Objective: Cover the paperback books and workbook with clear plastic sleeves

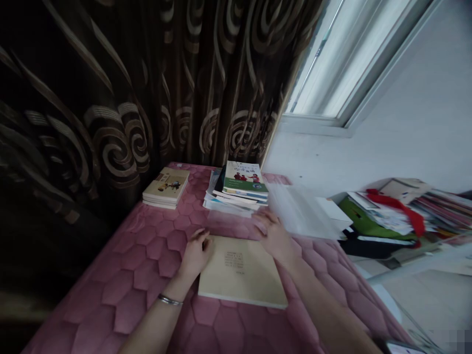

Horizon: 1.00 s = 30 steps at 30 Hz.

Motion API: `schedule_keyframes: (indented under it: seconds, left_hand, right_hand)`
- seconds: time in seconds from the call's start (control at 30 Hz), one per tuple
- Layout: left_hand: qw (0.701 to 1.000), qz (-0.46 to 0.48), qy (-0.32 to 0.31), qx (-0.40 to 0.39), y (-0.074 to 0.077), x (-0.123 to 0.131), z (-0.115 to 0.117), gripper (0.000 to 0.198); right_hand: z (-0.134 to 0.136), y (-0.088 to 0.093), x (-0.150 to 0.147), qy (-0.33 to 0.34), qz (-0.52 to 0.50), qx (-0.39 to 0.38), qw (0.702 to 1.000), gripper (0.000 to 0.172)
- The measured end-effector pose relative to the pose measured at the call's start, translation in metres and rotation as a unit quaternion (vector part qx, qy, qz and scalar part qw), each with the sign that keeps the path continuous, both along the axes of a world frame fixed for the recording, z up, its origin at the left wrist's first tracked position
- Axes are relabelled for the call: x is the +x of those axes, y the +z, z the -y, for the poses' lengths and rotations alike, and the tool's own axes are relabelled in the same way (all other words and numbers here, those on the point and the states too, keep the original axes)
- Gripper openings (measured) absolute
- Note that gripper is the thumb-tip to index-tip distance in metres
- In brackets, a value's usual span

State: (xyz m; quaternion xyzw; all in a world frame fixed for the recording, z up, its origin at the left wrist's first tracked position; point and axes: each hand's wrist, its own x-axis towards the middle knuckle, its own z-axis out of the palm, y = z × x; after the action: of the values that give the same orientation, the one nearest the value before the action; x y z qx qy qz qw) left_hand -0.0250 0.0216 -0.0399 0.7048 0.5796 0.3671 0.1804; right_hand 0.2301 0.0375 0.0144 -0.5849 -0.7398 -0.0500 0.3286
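A tan book (pixel 241 285) with a small block of print lies flat on the pink quilted cover (pixel 210 319). My left hand (pixel 197 250), with a silver bracelet at the wrist, rests at the book's upper left edge. Its fingers are curled, and what they hold, if anything, is hidden. Near the upper right corner is my right hand (pixel 275 236), its fingers smeared by motion, so their grip is unclear. A faint, blurred see-through patch (pixel 232 220) lies between the hands, beyond the book.
Beyond the hands stand a small book stack (pixel 167 187) and a larger pile of books (pixel 245 182). White sheets (pixel 302 211) lie right of them. Papers with a red strap (pixel 400 209) sit beside the bed. A patterned curtain (pixel 221 88) hangs behind.
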Motion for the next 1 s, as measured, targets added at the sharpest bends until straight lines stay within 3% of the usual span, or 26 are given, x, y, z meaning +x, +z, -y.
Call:
schedule_keyframes:
  seconds: [0.13,0.23,0.43,0.6,0.87,1.0]
  left_hand:
    - [1.0,0.0,0.0,0.007,-0.001,-0.001,-0.002,0.033]
    - [1.0,-0.002,0.0,0.003,-0.001,-0.002,-0.003,0.031]
    - [1.0,0.001,-0.003,0.012,0.002,-0.003,-0.002,0.029]
    - [1.0,-0.003,-0.004,0.014,0.001,-0.003,-0.002,0.03]
    - [1.0,-0.012,0.0,0.019,0.001,-0.003,-0.002,0.029]
    - [1.0,-0.019,0.001,0.023,-0.001,-0.003,-0.003,0.029]
  right_hand:
    - [0.044,-0.018,0.012,-0.027,-0.025,-0.149,0.988,0.034]
    - [0.066,-0.022,0.016,-0.029,-0.041,-0.241,0.969,0.036]
    - [0.091,0.003,0.011,0.068,0.025,-0.211,0.975,0.042]
    - [0.108,0.027,-0.009,0.196,0.066,-0.304,0.93,0.043]
    - [0.107,0.016,-0.017,0.227,0.076,-0.288,0.927,0.033]
    - [0.106,0.022,-0.015,0.236,0.067,-0.294,0.924,0.03]
